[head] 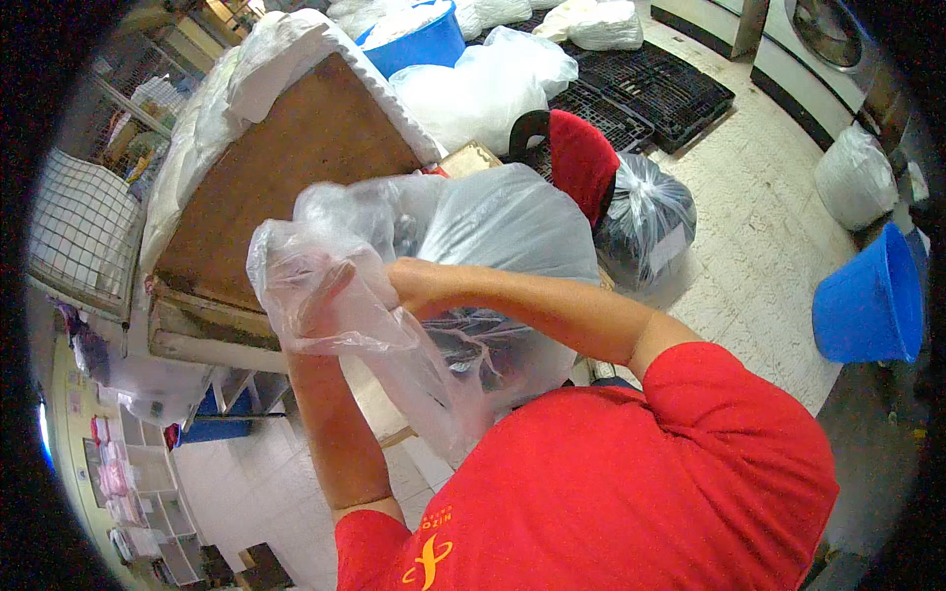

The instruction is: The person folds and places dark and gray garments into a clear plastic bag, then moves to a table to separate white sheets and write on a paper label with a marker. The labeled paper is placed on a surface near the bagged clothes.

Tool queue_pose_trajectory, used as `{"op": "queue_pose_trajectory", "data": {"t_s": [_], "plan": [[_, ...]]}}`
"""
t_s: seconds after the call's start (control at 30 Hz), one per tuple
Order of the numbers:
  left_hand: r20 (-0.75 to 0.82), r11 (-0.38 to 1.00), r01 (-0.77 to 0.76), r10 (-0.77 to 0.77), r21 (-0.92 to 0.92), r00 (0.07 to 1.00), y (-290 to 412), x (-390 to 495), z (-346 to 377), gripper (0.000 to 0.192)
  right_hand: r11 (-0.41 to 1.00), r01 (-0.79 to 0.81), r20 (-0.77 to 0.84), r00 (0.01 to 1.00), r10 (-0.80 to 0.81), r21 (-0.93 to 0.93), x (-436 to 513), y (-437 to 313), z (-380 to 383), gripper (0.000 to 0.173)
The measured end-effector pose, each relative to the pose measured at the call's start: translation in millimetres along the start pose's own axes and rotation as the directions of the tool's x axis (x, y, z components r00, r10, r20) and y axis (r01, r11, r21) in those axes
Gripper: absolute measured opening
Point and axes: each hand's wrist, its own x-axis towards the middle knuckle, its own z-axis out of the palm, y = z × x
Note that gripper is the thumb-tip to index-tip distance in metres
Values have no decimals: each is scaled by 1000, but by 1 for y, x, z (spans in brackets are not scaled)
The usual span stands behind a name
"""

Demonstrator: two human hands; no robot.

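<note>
A large clear plastic bag [510, 221] stands in front of me, full of dark contents that show dimly through the film. Its loose upper part is gathered toward the left, around both hands. My right hand [412, 287] grips the bunched film, with my forearm crossing over the bag. Thin plastic covers my left hand [321, 295], which is raised just left of the right one. Its fingers are blurred through the film, so their hold is unclear. Beyond the bag, to the right, sits a tied clear bag [647, 221] with dark contents and a white label.
A brown board-sided bin [295, 162] with a white covering stands close on the left. A red and black cap-like item [584, 166] rests behind the bag. Black plastic pallets [643, 92] and white bags [473, 92] lie farther off. A blue tub [857, 303] stands right.
</note>
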Motion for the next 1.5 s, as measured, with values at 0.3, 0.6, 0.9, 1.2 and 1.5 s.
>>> {"op": "queue_pose_trajectory", "data": {"t_s": [0.3, 0.6, 0.9, 1.2, 1.5], "plan": [[-375, 852, 211, -19, 480, 927, -39, -28, -126, 23, 816, -396, -531, 622, 575, 420, -127, 140, -192, 30], [-1, -28, 20, 565, 999, 825, -56, -74, -39, 31, 816, -414, -800, 593, -95, -404, -206, 150, -220, 64], [172, -67, -260, -588, 963, 790, -166, -10, 66, 71, 816, -249, 513, 672, 534, -522, -189, 136, -75, 75], [23, -212, -83, -274, 974, 962, -231, 78, -8, 122, 584, -602, -270, 785, 558, -544, -158, 213, -102, 116], [77, 50, -66, -272, 997, 959, -247, 95, -38, 107, 547, -666, -205, 709, 674, -507, -109, 243, -130, 96]]}}
